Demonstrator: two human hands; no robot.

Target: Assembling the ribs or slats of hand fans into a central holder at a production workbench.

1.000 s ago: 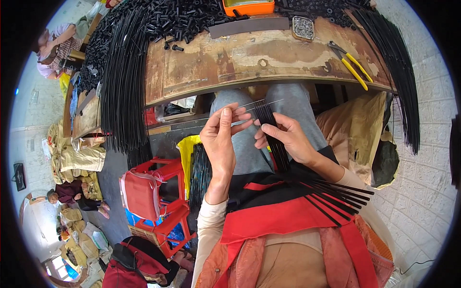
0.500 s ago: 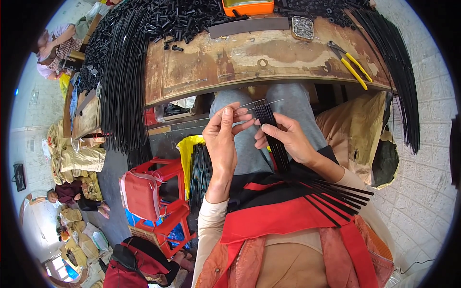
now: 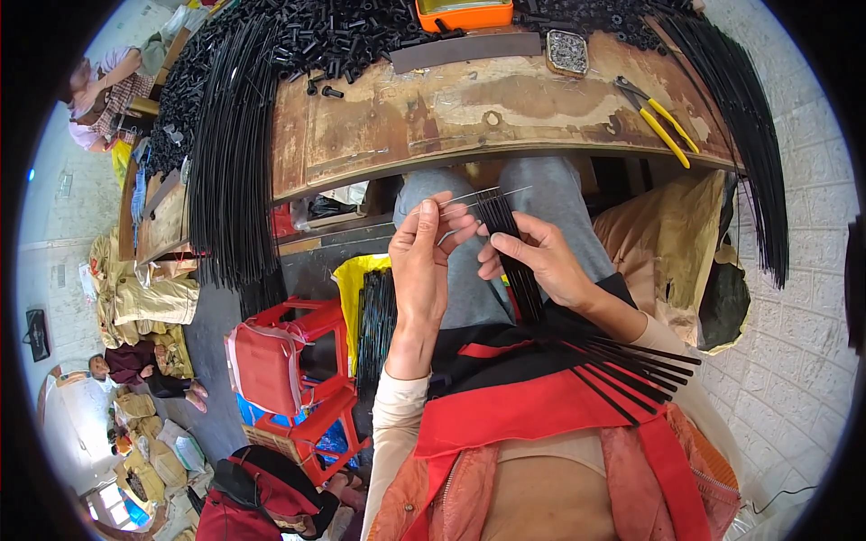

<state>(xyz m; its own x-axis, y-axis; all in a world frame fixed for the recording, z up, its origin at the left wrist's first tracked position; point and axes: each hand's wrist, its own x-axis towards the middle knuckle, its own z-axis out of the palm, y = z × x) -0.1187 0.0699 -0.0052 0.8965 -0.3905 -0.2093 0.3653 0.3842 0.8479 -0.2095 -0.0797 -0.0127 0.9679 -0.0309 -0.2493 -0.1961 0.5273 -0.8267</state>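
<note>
My left hand (image 3: 419, 270) is raised over my lap, thumb and fingertips pinched on a thin metal wire (image 3: 519, 190). The wire runs to the right across the upper ends of a row of slim black rods (image 3: 496, 215) and sticks out past them; it appears to pass through their ends. My right hand (image 3: 547, 263) grips these rods side by side, its thumb lying on top. Their lower ends fan out to the right over my red and black apron (image 3: 519, 410). The fingers of my right hand beneath the rods are partly hidden.
Ahead is a wooden workbench (image 3: 361, 135) with yellow-handled pliers (image 3: 663, 126), a tin of small metal pieces (image 3: 566, 54), an orange container (image 3: 465, 14) and heaped black parts (image 3: 334, 41). Bundles of black rods (image 3: 233, 153) overhang its edge. Red stools (image 3: 271, 365) stand left; other people sit farther off.
My left hand has shifted very slightly to the right, toward the rods, still pinching the wire. My right hand and the rods have stayed almost still.
</note>
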